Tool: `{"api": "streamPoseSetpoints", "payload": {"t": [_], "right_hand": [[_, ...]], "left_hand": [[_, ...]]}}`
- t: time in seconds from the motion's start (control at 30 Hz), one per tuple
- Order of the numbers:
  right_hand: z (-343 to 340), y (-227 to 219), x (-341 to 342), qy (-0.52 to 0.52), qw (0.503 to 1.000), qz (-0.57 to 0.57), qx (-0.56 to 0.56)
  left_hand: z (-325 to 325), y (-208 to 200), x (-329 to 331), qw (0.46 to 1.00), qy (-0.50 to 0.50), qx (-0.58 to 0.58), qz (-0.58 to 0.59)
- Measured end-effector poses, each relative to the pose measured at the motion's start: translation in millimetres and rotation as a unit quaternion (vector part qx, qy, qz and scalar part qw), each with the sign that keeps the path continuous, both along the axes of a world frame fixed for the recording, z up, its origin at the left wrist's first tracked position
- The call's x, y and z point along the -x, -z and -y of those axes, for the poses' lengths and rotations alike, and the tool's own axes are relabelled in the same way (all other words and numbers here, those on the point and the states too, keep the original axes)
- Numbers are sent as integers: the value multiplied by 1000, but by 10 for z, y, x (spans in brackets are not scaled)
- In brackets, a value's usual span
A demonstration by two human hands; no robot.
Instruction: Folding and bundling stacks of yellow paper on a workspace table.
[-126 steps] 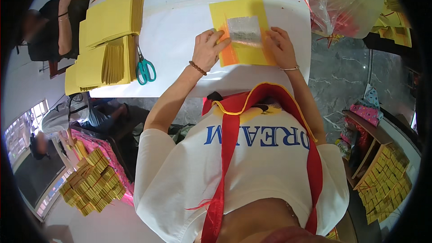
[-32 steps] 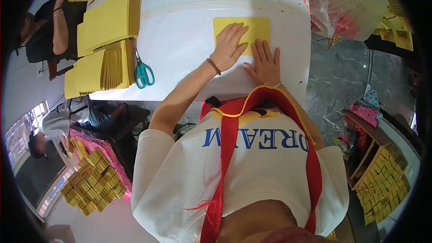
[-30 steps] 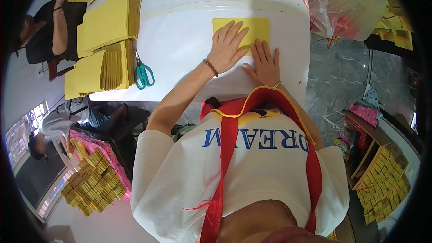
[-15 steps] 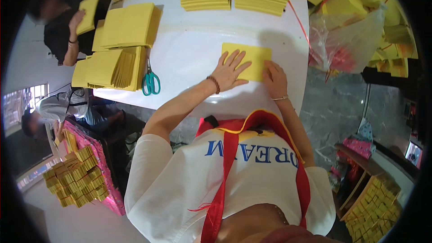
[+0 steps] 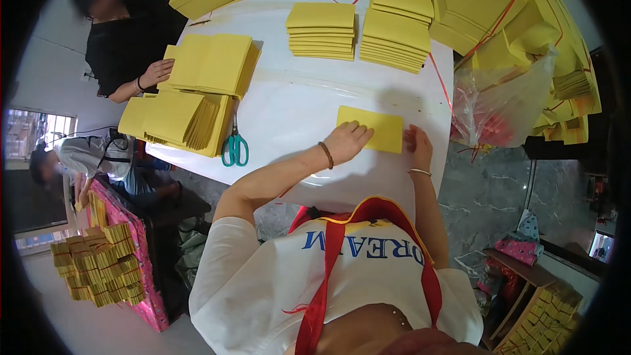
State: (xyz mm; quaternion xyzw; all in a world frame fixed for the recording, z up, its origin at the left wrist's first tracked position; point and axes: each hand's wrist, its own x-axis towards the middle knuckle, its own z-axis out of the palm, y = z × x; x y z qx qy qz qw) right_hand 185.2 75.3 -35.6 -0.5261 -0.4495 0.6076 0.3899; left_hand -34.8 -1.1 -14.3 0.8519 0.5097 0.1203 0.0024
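head view | head-worn (wide fisheye) | faces down | torso [image 5: 368, 269] near, table [image 5: 289, 112] farther

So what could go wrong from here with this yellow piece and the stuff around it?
The left hand rests on the yellow piece while the right hand is at its right side, so uneven pressure might skew it. The teal-handled scissors lie near the front edge of the white table, so a passing arm could knock them off. The fanned yellow stack beside them might slump if bumped.
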Motion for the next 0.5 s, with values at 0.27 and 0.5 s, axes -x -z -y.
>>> {"api": "streamPoseSetpoints", "payload": {"t": [0.27, 0.5], "right_hand": [[33, 25, 65, 124, 992, -25, 3], [88, 22, 270, 151, 986, 63, -23]], "left_hand": [[-580, -1365, 992, 964, -73, -190, 171], [-1597, -1078, 1838, 966, -190, -171, -37]]}}
